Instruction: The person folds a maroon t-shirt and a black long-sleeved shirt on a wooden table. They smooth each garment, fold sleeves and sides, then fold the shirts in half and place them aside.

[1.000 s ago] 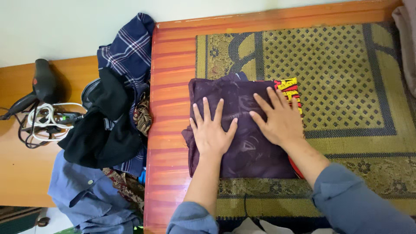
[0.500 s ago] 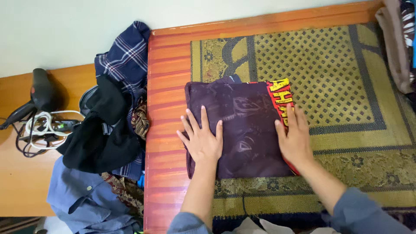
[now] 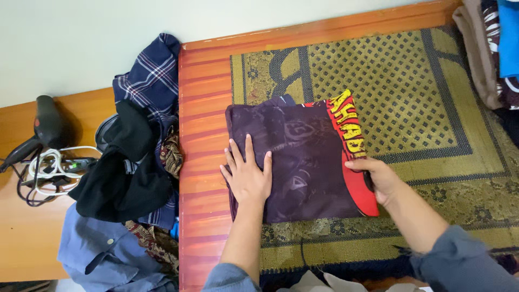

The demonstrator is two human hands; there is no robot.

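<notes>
left hand [image 3: 247, 178]: fingers spread, flat on folded purple garment [image 3: 303, 162]
right hand [image 3: 381, 178]: fingers pinching its red edge
under: woven mat [image 3: 421, 81]

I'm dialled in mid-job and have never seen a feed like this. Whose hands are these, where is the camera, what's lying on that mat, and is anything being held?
There is no machine here: these are a person's two bare hands, filmed by one camera worn on the head and looking down.

The left hand lies flat, fingers spread, on a folded dark purple garment. The right hand grips that garment's right edge, where a red layer with yellow lettering shows.

The garment lies on a woven olive mat, which covers an orange wooden platform.

To the left is a pile of clothes: a navy plaid shirt, black cloth, a blue shirt. Further left, on a lower wooden surface, sit a black hair dryer and tangled cables. More clothes are stacked at the upper right.
</notes>
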